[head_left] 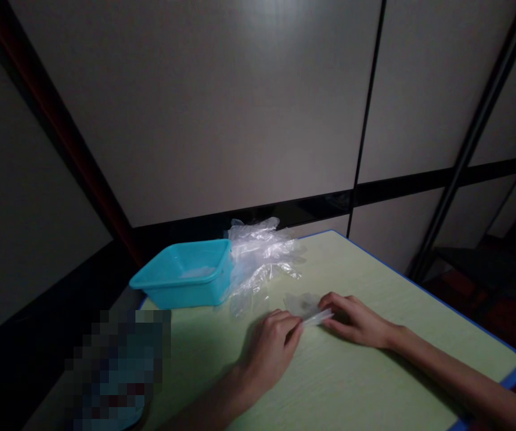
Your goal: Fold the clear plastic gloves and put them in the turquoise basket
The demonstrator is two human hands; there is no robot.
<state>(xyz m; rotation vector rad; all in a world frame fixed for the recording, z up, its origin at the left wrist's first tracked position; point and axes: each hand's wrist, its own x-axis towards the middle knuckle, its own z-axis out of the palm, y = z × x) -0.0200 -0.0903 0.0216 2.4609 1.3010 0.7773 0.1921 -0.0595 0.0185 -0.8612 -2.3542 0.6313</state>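
Left hand [272, 346], palm down, pinched one folded plastic piece [315, 318] low over one table [352, 389]; right hand [354, 322], fingers curled around its other end, grip unclear. Beyond: one pile of clear gloves [262, 257], uncountable, just beside one turquoise basin [186, 296].

Over a pale green table [366, 383] edged in blue, the left hand [269, 347] pinches one end of a clear plastic piece [316, 318] — the right hand [354, 320] grips the other. Beyond lies a heap of clear gloves [264, 248], right beside a turquoise tub [186, 297] — pale panels [222, 108] behind.
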